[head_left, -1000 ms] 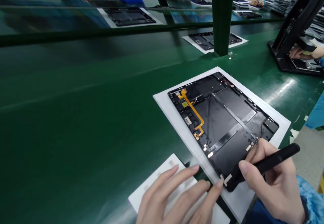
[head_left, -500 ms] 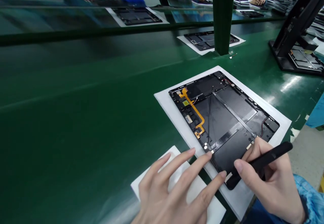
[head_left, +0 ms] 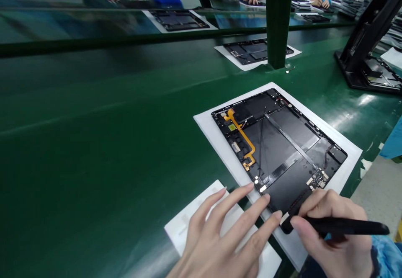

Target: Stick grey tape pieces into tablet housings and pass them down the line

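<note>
Black stylus (head_left: 345,226) was swung level to the right, its tip held at the lower corner of the open tablet chassis (head_left: 276,144) on a white sheet (head_left: 220,144) | right hand (head_left: 333,238) was clamped on it | left hand (head_left: 220,240) was spread open, fingers (head_left: 251,215) at the chassis edge

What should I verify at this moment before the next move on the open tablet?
1. Open tablet chassis lying flat on the white sheet: ok.
2. Left hand with fingertips at the chassis's lower edge: ok.
3. Right hand gripping the black stylus-shaped tool: ok.
4. Orange flex cable uncovered by either hand: ok.
5. Tool's tip placement: cannot tell, hidden by the right hand's fingers.
</note>
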`<state>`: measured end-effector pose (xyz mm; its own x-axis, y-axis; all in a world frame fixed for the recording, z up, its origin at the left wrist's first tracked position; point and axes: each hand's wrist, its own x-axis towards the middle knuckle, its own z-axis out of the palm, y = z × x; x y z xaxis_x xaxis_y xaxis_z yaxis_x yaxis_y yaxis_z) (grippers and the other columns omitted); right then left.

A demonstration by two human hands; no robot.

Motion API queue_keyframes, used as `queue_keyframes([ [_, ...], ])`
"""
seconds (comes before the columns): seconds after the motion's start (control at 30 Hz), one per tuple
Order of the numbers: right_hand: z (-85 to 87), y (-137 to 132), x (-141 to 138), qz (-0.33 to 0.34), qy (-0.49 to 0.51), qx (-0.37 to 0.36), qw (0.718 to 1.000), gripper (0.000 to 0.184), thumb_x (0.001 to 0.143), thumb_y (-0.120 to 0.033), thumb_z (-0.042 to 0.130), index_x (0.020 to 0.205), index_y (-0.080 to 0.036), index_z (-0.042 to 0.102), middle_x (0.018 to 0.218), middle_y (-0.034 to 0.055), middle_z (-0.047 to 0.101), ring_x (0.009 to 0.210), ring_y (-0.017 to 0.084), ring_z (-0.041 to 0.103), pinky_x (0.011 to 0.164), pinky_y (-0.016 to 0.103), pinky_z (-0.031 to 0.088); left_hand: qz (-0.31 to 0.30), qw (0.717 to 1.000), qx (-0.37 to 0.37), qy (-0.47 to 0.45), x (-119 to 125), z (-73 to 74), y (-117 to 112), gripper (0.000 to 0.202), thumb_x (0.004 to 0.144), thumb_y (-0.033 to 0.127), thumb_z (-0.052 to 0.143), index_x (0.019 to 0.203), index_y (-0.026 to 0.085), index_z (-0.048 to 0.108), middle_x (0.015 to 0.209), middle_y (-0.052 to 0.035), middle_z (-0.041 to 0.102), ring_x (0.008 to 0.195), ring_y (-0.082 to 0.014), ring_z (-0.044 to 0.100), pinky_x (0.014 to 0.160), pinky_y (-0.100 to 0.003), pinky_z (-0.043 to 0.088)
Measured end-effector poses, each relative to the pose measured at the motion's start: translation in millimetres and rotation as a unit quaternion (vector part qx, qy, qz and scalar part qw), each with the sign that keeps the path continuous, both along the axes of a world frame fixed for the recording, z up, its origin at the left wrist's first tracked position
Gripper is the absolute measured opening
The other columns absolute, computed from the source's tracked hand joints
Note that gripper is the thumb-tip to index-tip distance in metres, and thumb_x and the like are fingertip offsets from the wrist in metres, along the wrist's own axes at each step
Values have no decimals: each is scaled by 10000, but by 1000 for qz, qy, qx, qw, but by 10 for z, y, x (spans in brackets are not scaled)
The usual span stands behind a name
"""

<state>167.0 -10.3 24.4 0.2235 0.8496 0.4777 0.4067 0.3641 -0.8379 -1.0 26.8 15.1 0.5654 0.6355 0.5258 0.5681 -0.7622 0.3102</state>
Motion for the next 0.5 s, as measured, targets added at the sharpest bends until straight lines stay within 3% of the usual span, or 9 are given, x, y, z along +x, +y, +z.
queue_keyframes([
  [0.1, 9, -10, 49, 32, 28, -35, 998, 245, 858, -160, 631, 698, -233, 460, 598, -38, 557, 454, 105, 454, 438, 240, 347, -18, 999, 31, -13, -39, -26, 56, 306, 854, 155, 467, 1023, 302, 676, 1043, 56, 695, 1145, -173, 552, 1168, -328, 213],
  [0.27, 28, -13, 91, 48, 49, -44, 997, 240, 856, -164, 652, 704, -224, 476, 614, -39, 573, 473, 98, 481, 458, 226, 363, -93, 988, 24, 123, -148, 47, 125, 416, 853, 160, 441, 1206, 306, 605, 1197, 77, 643, 1241, -172, 433, 1185, -304, 27],
  [0.5, 115, 40, 104, 53, -9, -6, 999, 234, 911, -216, 594, 712, -219, 471, 584, -15, 595, 453, 108, 548, 434, 202, 411, -75, 987, 37, 138, -136, 57, 104, 494, 771, 58, 431, 1155, 287, 639, 1175, 31, 653, 1220, -223, 459, 1169, -401, 99],
])
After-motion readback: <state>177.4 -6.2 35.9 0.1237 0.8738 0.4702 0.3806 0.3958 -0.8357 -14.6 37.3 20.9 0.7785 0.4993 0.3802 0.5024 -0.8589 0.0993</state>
